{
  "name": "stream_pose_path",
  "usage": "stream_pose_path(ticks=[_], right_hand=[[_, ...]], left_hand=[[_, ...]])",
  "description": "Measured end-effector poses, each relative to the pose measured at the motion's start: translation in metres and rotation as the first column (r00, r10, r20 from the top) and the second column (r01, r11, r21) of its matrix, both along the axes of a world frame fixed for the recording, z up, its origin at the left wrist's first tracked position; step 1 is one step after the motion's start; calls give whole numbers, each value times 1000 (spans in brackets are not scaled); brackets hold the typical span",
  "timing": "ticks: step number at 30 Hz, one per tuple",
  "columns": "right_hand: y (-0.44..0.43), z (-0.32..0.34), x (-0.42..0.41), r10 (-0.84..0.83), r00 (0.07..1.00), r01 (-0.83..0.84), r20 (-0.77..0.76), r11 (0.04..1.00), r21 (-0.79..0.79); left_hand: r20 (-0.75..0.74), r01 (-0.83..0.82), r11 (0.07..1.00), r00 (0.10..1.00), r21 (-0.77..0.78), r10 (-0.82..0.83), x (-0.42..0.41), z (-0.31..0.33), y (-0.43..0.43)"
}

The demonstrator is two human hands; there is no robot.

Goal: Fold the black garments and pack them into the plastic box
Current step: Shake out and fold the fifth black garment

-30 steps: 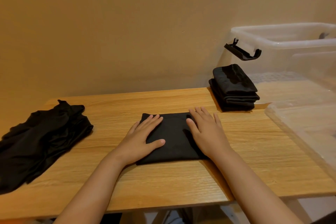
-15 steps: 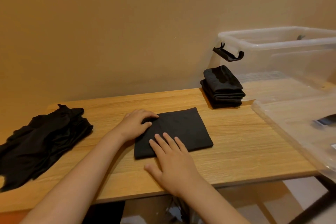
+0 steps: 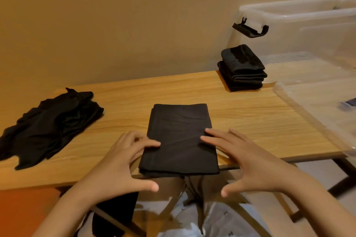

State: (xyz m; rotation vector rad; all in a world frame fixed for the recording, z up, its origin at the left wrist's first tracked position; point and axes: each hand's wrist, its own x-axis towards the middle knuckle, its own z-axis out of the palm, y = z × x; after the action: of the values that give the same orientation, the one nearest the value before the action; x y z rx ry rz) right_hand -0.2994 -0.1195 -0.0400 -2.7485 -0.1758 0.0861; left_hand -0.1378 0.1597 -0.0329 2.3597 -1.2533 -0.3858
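A folded black garment [image 3: 180,136] lies as a long rectangle at the front of the wooden table [image 3: 250,119], its near end over the table's front edge. My left hand [image 3: 123,165] touches its left side with spread fingertips. On the right side, the fingertips of my right hand [image 3: 248,161] touch the cloth, thumb out. Neither hand grips it. A stack of folded black garments [image 3: 241,68] sits at the back right, beside the clear plastic box [image 3: 308,25]. A loose pile of black garments [image 3: 50,125] lies at the table's left end.
The box has a black latch [image 3: 250,30] on its left wall. A clear plastic lid [image 3: 317,106] lies on the table's right end. A wall stands right behind the table. Table legs and my lap show below the front edge.
The folded garment has been turned and pulled toward me, so it now lies lengthwise with its near end over the table edge. Both hands have moved to its sides.
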Motion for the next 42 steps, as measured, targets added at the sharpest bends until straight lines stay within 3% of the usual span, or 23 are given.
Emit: stream_pose_path(ticks=[2,4,8,15,19,24,30,33,39,42], right_hand=[[3,-9,6,19,999,-12,36,980,-199],[6,-22,10,14,988,28,151,962,-272],[6,-38,10,-5,926,97,377,970,-224],[0,-45,8,15,855,66,518,988,-137],[4,-40,8,-16,855,66,519,995,-78],[18,-37,13,60,904,-17,423,994,-104],[12,-39,11,19,916,-26,401,1000,14],[14,-39,11,19,915,-29,402,999,19],[16,-39,11,2,919,3,394,1000,-12],[20,-42,11,-13,915,53,403,995,-88]], left_hand=[[153,90,990,982,109,-106,3,-11,-1],[277,98,989,952,114,-126,4,-22,-3],[399,78,995,916,-57,-49,2,-35,1],[491,101,985,871,-143,-19,-3,-43,7],[472,118,983,881,-138,-39,-5,-34,3],[462,214,977,865,11,-195,-10,-28,-12],[156,118,993,981,15,-118,6,-5,-21],[217,53,998,975,-43,-43,21,8,-41],[275,53,967,953,248,-123,52,-5,-77],[269,-70,979,963,190,17,64,-12,-58]])
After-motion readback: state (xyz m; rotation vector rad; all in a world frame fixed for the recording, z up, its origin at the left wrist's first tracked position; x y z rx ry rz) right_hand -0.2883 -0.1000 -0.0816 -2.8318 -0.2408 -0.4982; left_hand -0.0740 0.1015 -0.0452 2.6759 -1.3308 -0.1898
